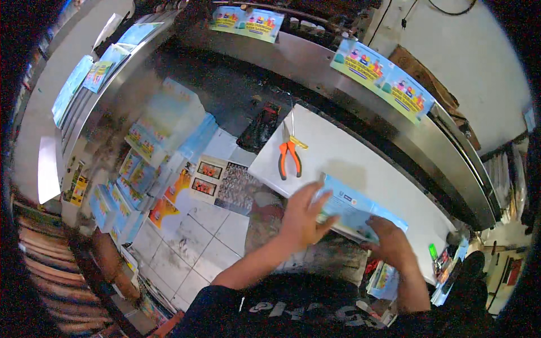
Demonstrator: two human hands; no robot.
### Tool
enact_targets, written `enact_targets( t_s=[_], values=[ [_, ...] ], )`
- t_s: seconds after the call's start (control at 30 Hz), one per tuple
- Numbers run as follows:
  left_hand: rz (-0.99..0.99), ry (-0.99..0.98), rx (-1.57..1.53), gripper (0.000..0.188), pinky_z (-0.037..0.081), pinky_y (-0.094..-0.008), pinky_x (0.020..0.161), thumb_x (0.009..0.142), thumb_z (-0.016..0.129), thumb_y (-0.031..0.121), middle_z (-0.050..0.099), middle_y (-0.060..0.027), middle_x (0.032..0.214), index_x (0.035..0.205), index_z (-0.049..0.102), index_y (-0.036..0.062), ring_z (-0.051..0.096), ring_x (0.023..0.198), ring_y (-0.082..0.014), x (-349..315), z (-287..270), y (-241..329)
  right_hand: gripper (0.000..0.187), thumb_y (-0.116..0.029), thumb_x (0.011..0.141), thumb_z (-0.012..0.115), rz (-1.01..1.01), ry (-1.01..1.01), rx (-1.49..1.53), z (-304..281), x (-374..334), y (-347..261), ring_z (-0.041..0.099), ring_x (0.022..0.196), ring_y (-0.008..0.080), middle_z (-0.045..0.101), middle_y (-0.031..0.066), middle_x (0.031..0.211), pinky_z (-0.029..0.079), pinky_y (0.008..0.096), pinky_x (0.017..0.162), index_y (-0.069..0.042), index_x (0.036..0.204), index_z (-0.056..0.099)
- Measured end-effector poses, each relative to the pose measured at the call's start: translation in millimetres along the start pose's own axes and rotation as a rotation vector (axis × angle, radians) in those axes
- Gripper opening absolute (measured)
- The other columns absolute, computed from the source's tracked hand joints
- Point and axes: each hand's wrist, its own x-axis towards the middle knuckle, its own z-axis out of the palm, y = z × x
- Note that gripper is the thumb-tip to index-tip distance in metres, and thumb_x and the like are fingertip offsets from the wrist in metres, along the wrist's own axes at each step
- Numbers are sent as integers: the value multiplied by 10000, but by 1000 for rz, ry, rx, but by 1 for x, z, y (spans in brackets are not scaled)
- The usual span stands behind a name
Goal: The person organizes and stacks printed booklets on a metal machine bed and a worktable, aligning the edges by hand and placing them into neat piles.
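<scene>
- Left hand (304,217), fingers spread, and right hand (393,242), half-curled, flank the blue papers (350,205); firm hold cannot be told.
- Papers lie on the white table's (338,143) near side, right of the pliers (289,151).
- Even pressure likely keeps edges aligned.

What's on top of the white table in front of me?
Orange-handled pliers and a small yellow item lie toward the left end of the white table; light-blue printed paper is near its front edge. The surface hidden behind that paper can't be seen.

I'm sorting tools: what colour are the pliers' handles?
The pliers' handles are orange and black; head view.
</scene>
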Motion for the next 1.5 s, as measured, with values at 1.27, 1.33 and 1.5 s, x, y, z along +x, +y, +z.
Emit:
enact_targets(
  t_s=[1.27, 1.33, 1.5],
  values=[
    [116, -214, -29, 700, 299, -521, 1018, 770, 679, 309, 352, -111, 1441, 1397, 387, 195, 357, 1312, -331, -154, 71, -32, 432, -196, 752, 715, 106, 410, -162, -67, 101, 51, 571, 1061, 366, 595, 197, 1155, 465, 429, 918, -36, 1135, 591],
    [114, -179, 21, 698, 313, -523, 1008, 773, 681, 298, 350, -108, 1432, 1397, 388, 187, 367, 1298, -340, -161, 77, -39, 719, -413, 718, 752, 55, 75, -178, -32, 55, 13, 494, 1203, 351, 484, 208, 1334, 467, 477, 923, -65, 1291, 491],
    [66, -235, -63, 657, 334, -533, 975, 783, 689, 284, 370, -104, 1399, 1372, 424, 167, 384, 1268, -348, -146, 73, -31, 696, -252, 723, 749, -46, 1, -319, 20, 13, -28, 459, 1205, 394, 441, 226, 1347, 440, 446, 977, -16, 1311, 462]
  ],
)
